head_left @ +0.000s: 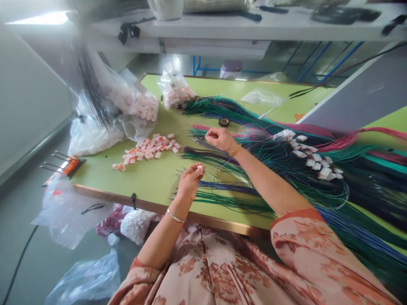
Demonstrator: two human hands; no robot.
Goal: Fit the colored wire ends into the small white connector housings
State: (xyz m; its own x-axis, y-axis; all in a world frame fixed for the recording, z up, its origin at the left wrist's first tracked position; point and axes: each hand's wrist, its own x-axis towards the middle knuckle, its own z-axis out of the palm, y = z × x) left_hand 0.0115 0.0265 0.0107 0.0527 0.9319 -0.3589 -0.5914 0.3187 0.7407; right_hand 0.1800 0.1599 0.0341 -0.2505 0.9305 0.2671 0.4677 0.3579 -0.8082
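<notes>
"Wires (219, 105) are crowding this green tabletop (143, 180); where's the white connector housing (200, 168)?"
"The left hand (189, 182) is pinching it, bodyward and left of the right hand (221, 139), whose fingers are hovering curled; gripping anything, I can't tell."

A pale wall (28, 76) rises on the left and meets a smooth grey floor (19, 241). A bright white light (41, 18) glares at upper left. A green-topped table (98, 171) with a brown edge fills the middle; a long white shelf (206, 30) crosses beyond it. Blue metal bars (347, 56) show underneath, and a pale grey panel (365, 84) slants at right
</notes>
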